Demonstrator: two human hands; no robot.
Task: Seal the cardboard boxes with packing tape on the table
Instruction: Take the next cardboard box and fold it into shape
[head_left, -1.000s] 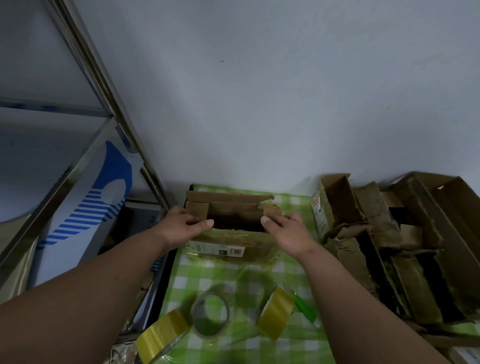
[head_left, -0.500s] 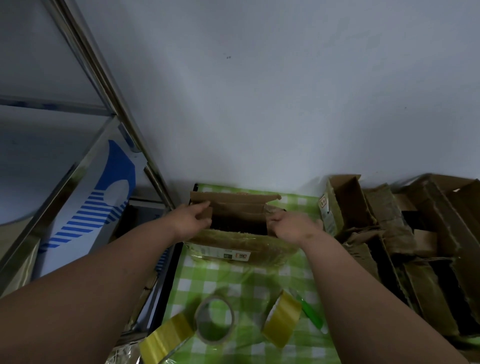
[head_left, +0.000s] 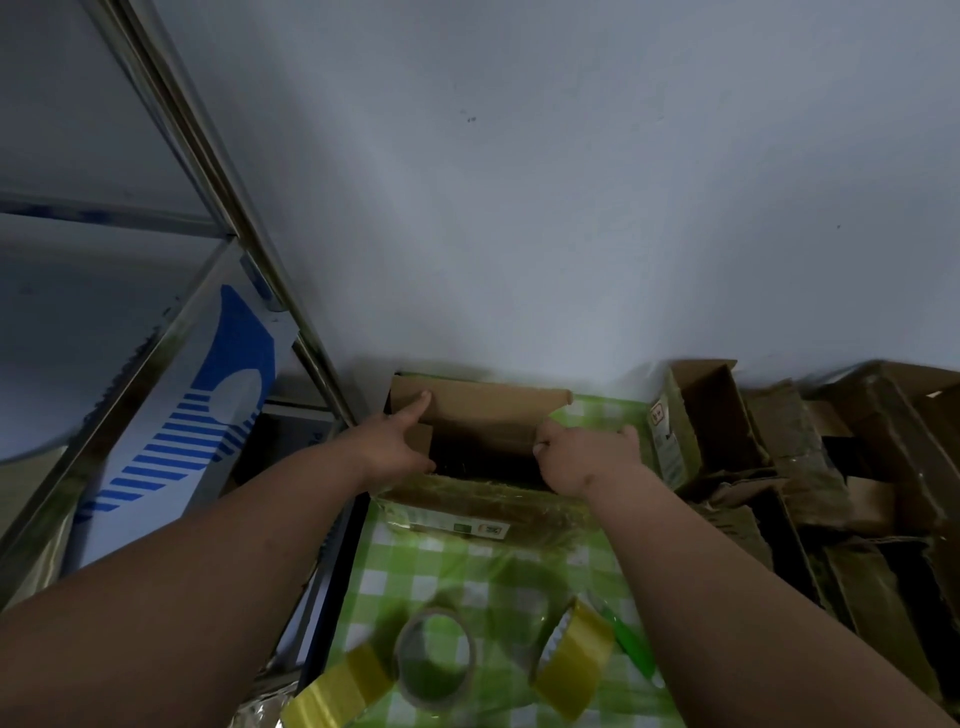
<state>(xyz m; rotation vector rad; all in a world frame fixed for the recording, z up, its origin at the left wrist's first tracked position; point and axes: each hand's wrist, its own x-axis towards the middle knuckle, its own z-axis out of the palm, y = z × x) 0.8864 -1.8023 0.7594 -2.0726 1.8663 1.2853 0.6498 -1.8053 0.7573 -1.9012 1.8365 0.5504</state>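
Open cardboard box (head_left: 467, 499) at the far end of the tabletop (head_left: 467, 582), close to the wall, top flaps not yet closed, old glossy tape wrinkled over its near side. Likely light and probably empty, dark inside; thin corrugated board, stiff along the panels but quick to crease at the folds, slick wherever tape covers it. Best taken at the flap edges near the corners, pressed flat and held down before any tape goes on.

Left hand (head_left: 387, 449) at the left short flap, forefinger stretched out and touching the tall back flap (head_left: 483, 410), other fingers loosely bent; cannot tell whether anything is pinched. Right hand (head_left: 582, 457) curled over the right edge, fingers hooked on the right flap.

Nearer on the green checked cloth, three tape rolls: a clear one (head_left: 434, 660) lying flat, a yellow one (head_left: 574, 660) on edge just right of it, another yellow one (head_left: 337, 693) at the left edge. Green-handled tool (head_left: 631, 647) beside the right roll. Heap of worn boxes (head_left: 810, 467) to the right; metal shelf frame (head_left: 218, 171) to the left
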